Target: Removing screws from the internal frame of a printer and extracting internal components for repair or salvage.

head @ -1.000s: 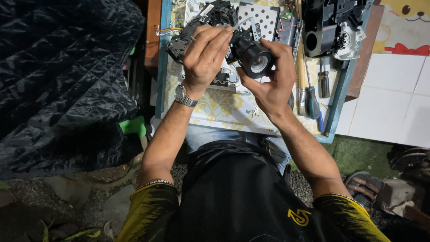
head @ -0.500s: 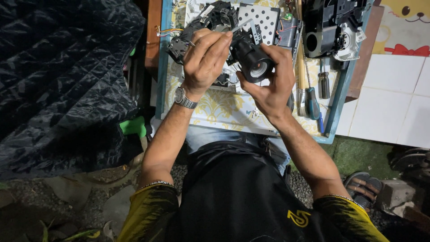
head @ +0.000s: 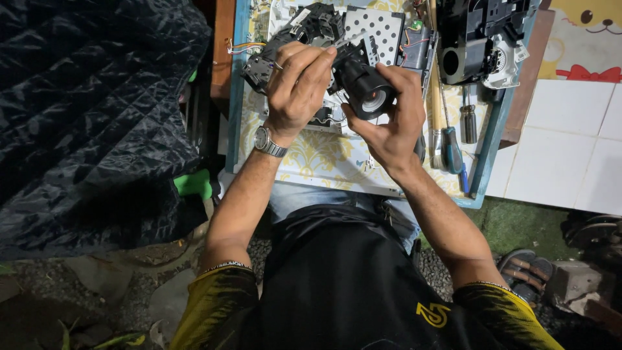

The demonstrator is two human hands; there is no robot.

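Note:
My right hand (head: 392, 126) grips a black lens barrel (head: 368, 91) from below, its glass front facing up at me. The barrel belongs to a black mechanical assembly (head: 259, 65) that reaches left behind my left hand. My left hand (head: 295, 84), with a wristwatch, is closed around a thin silver tool (head: 350, 40). The tool's tip sits at the top of the lens barrel. Both hands are held above a tray with a yellow patterned lining (head: 311, 159).
On the tray lie a perforated metal plate (head: 379, 26), screwdrivers (head: 450, 146) and a black open device housing (head: 479, 39). A dark quilted cloth (head: 91, 116) covers the left. White tiles (head: 564, 162) and a sandal (head: 525, 269) are on the right.
My left hand's fingers have shifted slightly on the thin tool. The lens barrel and my right hand have stayed almost in place.

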